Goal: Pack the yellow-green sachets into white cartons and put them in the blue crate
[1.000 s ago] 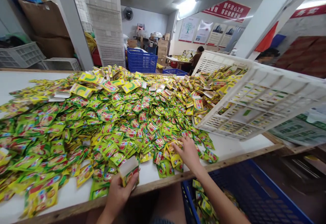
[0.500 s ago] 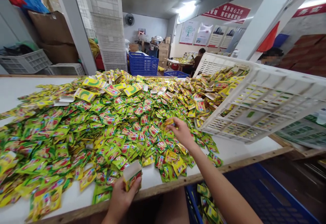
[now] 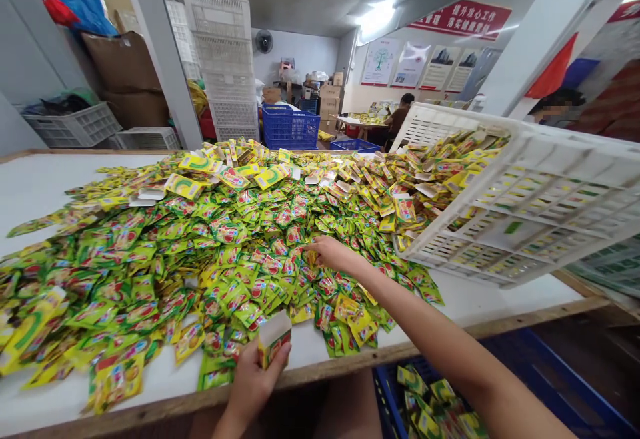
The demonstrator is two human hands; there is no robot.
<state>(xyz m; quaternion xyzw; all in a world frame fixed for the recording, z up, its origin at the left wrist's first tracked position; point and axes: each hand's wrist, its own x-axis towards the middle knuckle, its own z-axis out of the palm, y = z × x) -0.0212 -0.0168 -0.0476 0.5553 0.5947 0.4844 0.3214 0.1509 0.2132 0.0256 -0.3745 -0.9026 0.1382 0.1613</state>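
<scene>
A large heap of small green and yellow sachets (image 3: 210,246) covers a white table (image 3: 465,292). My left hand (image 3: 253,379) is closed round a small open carton (image 3: 273,338) at the table's near edge. My right hand (image 3: 330,252) reaches into the middle of the heap with its fingers curled on sachets; what they grip is hidden. A white plastic crate (image 3: 530,192) lies tipped on its side at the right, with sachets spilling from its mouth.
A blue crate (image 3: 575,406) with a few sachets sits below the table's near edge at the right. Stacked white crates (image 3: 225,59), a blue basket (image 3: 290,126) and cardboard boxes stand behind the table. A person (image 3: 400,116) sits at a far table.
My right hand left the sachets at the near edge and moved farther up and left into the heap. My left hand kept hold of the carton. The view shifted slightly.
</scene>
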